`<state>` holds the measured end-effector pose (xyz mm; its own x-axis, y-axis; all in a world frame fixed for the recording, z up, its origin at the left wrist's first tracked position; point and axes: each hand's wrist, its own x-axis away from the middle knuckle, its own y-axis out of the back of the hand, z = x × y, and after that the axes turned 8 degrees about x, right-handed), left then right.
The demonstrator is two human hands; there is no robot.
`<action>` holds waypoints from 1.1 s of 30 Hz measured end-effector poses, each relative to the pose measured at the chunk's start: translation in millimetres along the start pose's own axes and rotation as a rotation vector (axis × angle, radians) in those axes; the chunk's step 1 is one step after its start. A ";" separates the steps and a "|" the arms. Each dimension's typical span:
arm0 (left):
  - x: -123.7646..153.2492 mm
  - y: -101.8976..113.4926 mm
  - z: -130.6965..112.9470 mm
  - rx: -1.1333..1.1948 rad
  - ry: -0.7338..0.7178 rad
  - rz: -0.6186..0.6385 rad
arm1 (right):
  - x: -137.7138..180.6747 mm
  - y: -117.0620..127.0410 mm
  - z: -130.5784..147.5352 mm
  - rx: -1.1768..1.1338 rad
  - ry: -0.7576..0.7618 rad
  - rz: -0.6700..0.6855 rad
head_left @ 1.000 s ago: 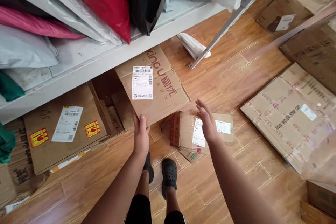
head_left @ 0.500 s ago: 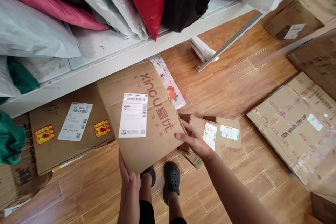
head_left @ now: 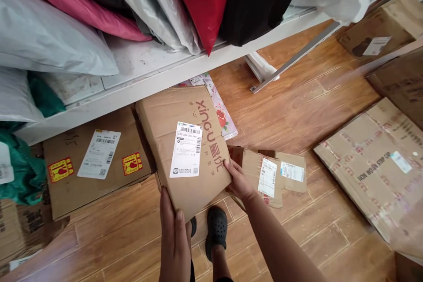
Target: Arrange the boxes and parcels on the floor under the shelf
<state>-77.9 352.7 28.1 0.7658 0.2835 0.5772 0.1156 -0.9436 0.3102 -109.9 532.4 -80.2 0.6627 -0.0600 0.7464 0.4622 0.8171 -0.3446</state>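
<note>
Head view shows the cardboard box held above the floor, in front of the shelf. The left hand has its grip closed on the near corner, and the right hand grips the right edge, just beside a flattened carton

There is one view only, from a camera on the person's head, looking forward and steeply down. It sits close above the two hands, whose forearms enter from the near edge, and looks almost straight down on the person's shoes and the wooden floor. The white shelf crosses the far left at a slant, its bags hanging near the lens. The floor spreads away to the right.
</note>
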 end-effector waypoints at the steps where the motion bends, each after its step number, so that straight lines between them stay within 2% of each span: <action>1: -5.1 0.1 3.4 -0.017 0.013 -0.023 | -3.2 -4.0 -2.8 0.011 0.025 -0.018; 4: -27.1 0.4 13.1 -0.046 -0.012 -0.046 | -10.3 -15.7 -7.4 0.099 0.096 -0.056; 7: -52.8 1.9 21.6 -0.038 0.052 -0.025 | -15.8 -26.4 -11.5 0.264 0.099 -0.124; 10: -72.1 3.3 25.0 -0.023 0.105 -0.097 | -21.6 -38.5 -12.3 0.466 0.103 -0.198; 12: -81.9 2.3 20.7 0.021 0.110 -0.155 | -26.5 -49.3 -6.2 0.625 0.115 -0.280; 15: -102.7 -3.1 4.9 0.239 0.181 -0.227 | -38.4 -71.4 12.7 0.885 0.107 -0.360; 18: -135.6 -9.5 -10.3 0.437 0.325 -0.353 | -55.2 -98.7 32.5 1.118 0.102 -0.341; 21: -162.5 -11.4 -11.6 0.453 0.384 -0.381 | -68.8 -120.1 43.2 1.247 0.089 -0.329; 24: -161.9 -6.2 -2.2 0.377 0.425 -0.372 | -73.7 -124.8 43.4 1.250 0.069 -0.318; 27: -135.1 8.0 -1.7 0.245 0.489 -0.296 | -72.7 -117.7 38.1 1.220 0.075 -0.306; 29: -116.1 22.4 -15.9 0.152 0.401 -0.192 | -69.7 -114.3 35.8 1.207 0.060 -0.303; 30: -110.3 30.6 -27.3 0.055 0.262 -0.160 | -67.6 -114.8 36.1 1.228 0.053 -0.309; 32: -110.5 48.1 -53.2 -0.281 -0.163 -0.150 | -62.4 -122.0 40.4 1.321 0.117 -0.363; 33: -116.6 57.3 -64.9 -0.515 -0.382 -0.175 | -59.8 -129.1 44.2 1.363 0.210 -0.385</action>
<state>-201.7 276.7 27.6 0.9445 0.2550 0.2070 0.0137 -0.6602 0.7510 -235.3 455.8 -55.1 0.7570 -0.3845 0.5282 -0.2064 0.6263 0.7517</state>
